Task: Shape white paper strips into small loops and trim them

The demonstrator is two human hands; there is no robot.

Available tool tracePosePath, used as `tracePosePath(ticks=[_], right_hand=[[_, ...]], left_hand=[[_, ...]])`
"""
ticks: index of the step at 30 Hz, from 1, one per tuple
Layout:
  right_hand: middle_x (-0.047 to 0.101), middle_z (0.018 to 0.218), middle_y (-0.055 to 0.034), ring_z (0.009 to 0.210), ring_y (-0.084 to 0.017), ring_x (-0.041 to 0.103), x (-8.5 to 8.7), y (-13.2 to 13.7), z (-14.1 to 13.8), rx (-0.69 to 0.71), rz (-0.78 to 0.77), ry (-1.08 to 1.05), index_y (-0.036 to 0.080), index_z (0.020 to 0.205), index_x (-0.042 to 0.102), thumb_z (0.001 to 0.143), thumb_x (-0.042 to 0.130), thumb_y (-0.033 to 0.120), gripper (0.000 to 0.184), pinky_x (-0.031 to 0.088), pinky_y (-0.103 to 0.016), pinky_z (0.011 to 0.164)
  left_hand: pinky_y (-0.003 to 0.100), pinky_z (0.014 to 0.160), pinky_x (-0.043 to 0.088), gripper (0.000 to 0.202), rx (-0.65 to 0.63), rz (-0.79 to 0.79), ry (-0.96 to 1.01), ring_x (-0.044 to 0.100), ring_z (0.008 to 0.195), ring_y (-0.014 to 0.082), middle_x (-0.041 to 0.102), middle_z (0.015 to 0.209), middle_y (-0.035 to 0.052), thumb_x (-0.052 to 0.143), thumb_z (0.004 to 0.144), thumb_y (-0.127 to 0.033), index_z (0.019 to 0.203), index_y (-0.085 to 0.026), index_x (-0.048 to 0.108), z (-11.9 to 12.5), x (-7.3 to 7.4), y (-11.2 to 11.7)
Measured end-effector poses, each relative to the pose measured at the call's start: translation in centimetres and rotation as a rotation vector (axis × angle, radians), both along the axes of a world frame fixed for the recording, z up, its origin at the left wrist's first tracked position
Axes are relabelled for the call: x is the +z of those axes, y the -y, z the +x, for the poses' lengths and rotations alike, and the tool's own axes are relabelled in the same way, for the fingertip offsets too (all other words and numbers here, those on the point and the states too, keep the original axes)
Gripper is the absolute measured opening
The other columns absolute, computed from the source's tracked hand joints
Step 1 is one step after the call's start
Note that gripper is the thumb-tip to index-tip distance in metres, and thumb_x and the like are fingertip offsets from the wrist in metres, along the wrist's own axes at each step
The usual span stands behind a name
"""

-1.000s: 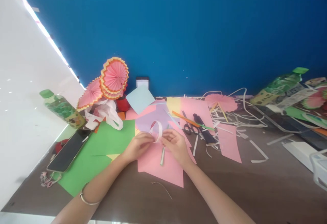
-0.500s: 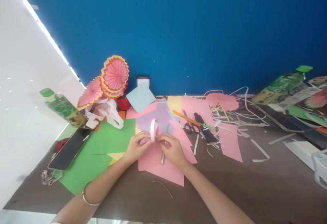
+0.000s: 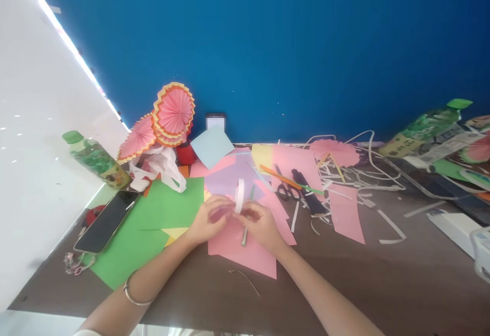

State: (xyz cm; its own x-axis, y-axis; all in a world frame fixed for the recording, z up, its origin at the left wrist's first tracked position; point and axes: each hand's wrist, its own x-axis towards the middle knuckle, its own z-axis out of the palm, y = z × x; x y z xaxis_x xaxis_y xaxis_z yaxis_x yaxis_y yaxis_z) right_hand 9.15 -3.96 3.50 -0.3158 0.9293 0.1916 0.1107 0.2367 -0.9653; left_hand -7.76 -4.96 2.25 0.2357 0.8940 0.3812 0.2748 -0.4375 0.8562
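A narrow white roll of tape (image 3: 239,196) stands on edge in the fingers of my right hand (image 3: 262,223), which pinch its lower rim. My left hand (image 3: 209,219) is close against its left side, thumb and fingertips curled together near my right fingertips. Whatever lies between the left fingertips is too small to make out. Beneath both hands spread pink paper (image 3: 245,262) and a purple sheet (image 3: 225,183). A thin green-and-grey strip or tool (image 3: 244,237) lies partly under my right hand.
Black-handled scissors (image 3: 288,192) and a black cutter-like tool (image 3: 308,193) lie to the right, beside white paper scraps. At left are a phone (image 3: 106,222), a bottle (image 3: 95,160), green paper (image 3: 176,208) and folded paper fans (image 3: 174,111). A blue panel (image 3: 268,45) rises behind.
The tape roll has moved slightly right and turned, now beside my right fingers. My left fingers have opened up a little from their flatter pinch. The whole view has shifted slightly.
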Motion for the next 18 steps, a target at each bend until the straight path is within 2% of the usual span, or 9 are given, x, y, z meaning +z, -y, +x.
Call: tracePosePath(ticks=[4, 9, 11, 14, 18], right_hand=[[0.062, 0.073, -0.0034, 0.07, -0.018, 0.058, -0.7, -0.1, -0.1, 0.024, 0.092, 0.064, 0.022, 0.065, 0.064, 0.072, 0.06, 0.028, 0.01, 0.049, -0.034, 0.065], [0.058, 0.077, -0.0036, 0.067, -0.018, 0.057, -0.8, 0.2, 0.0, 0.031, 0.129, 0.117, 0.023, 0.07, 0.062, 0.075, 0.055, 0.028, 0.009, 0.049, -0.035, 0.064], [0.058, 0.081, -0.0042, 0.07, -0.017, 0.056, -0.6, 0.3, 0.2, 0.001, 0.165, 0.114, 0.022, 0.079, 0.061, 0.073, 0.057, 0.026, 0.008, 0.049, -0.035, 0.068], [0.059, 0.086, -0.0052, 0.075, -0.018, 0.056, -0.2, 0.3, 0.4, -0.065, 0.18, 0.072, 0.022, 0.088, 0.059, 0.072, 0.059, 0.026, 0.016, 0.048, -0.034, 0.072], [0.059, 0.076, -0.0034, 0.069, -0.016, 0.054, -0.2, 0.3, 0.5, -0.08, 0.146, 0.04, 0.021, 0.075, 0.057, 0.073, 0.06, 0.029, 0.009, 0.047, -0.032, 0.068]], left_hand=[[0.035, 0.085, 0.045, 0.017, -0.044, -0.133, 0.174, 0.057, 0.092, 0.0202, 0.065, 0.091, 0.0075, 0.062, 0.074, -0.028, 0.088, -0.02, 0.067, 0.3, 0.6, 0.4], [0.032, 0.079, 0.046, 0.013, -0.01, -0.132, 0.125, 0.059, 0.084, 0.0181, 0.065, 0.085, 0.0062, 0.059, 0.076, -0.027, 0.083, -0.021, 0.068, 0.5, 0.9, 0.6], [0.031, 0.079, 0.046, 0.014, 0.011, -0.108, 0.084, 0.059, 0.084, 0.0179, 0.065, 0.085, 0.0062, 0.058, 0.077, -0.026, 0.085, -0.021, 0.068, 0.4, 0.7, 0.5], [0.031, 0.077, 0.046, 0.017, -0.011, -0.016, -0.018, 0.058, 0.085, 0.0174, 0.063, 0.088, 0.0068, 0.053, 0.08, -0.025, 0.089, -0.022, 0.068, 0.2, -0.2, 0.3], [0.031, 0.075, 0.045, 0.02, -0.065, 0.142, -0.153, 0.057, 0.082, 0.0167, 0.062, 0.085, 0.0065, 0.049, 0.083, -0.022, 0.092, -0.024, 0.067, 0.2, -1.3, 0.1]])
